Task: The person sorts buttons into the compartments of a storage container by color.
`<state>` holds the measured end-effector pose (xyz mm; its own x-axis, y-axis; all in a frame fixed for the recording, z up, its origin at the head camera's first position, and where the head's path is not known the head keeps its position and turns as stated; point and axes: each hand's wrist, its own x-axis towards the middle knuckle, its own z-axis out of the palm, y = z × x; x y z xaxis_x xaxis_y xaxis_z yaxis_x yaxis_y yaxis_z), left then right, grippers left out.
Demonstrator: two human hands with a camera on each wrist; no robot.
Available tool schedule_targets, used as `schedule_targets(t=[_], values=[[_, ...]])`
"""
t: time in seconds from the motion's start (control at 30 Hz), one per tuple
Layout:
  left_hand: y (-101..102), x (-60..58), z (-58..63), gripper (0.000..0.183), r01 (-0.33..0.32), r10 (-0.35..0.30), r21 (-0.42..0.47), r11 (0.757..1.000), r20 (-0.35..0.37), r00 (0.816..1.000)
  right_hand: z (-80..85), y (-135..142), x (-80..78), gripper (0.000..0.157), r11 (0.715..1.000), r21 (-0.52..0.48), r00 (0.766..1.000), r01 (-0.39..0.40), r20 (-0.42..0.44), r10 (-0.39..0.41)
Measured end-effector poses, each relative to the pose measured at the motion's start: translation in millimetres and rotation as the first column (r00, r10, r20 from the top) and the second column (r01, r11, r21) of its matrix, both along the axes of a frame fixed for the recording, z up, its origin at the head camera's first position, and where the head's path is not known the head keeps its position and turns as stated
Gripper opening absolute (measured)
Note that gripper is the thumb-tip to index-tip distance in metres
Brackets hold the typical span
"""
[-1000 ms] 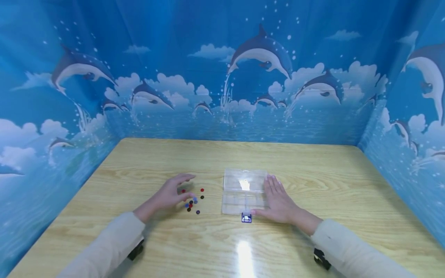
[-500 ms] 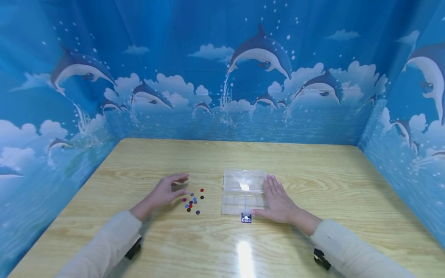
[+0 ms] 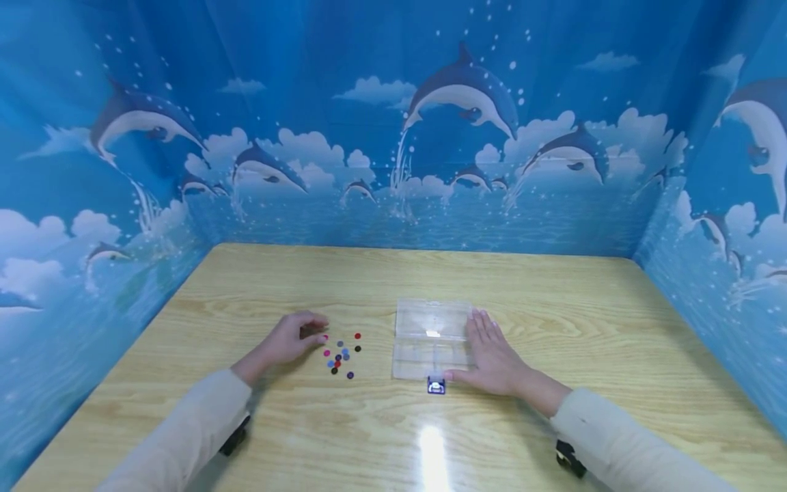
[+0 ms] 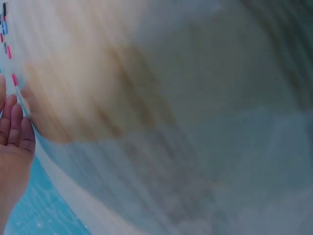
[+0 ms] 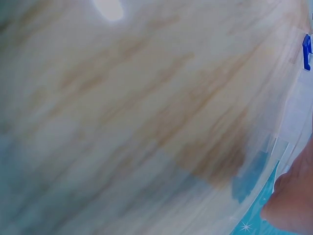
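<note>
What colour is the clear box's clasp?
Blue: the clasp shows best in the right wrist view.

- From head: looks forward, down at table [image 3: 522,294], farthest off.
- From left wrist: close over it, catching left hand [image 4: 15,156], lower left.
- From right wrist: likewise close; shares blue clasp [image 5: 306,51], upper right, with head view.

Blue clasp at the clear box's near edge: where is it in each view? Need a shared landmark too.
Head: blue clasp, just below and right of picture center.
Left wrist: not in it.
Right wrist: upper right, against the picture edge.
Shared landmark: blue sea backdrop, in all three.
</note>
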<state>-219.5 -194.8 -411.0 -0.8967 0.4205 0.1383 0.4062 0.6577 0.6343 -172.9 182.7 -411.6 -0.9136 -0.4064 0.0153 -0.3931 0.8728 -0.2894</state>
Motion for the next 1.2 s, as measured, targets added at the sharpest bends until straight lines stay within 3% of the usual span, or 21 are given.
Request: schedule_targets(t=[0.47,1.2], values=[[-4.1,-3.3,-6.8,0.022,-0.005,0.005,-0.002,1.000,-0.006,1.000,0.6,0.4,0.7,0.107,1.000,-0.008,1.000,0.005,0.017,-0.005],[0.0,-3.7,-3.6,0.009,-0.018,0.018,-0.031,0.999,-0.005,1.000,-1.3,0.8,-0.9,0.106,1.000,-0.001,1.000,0.003,0.018,-0.003]])
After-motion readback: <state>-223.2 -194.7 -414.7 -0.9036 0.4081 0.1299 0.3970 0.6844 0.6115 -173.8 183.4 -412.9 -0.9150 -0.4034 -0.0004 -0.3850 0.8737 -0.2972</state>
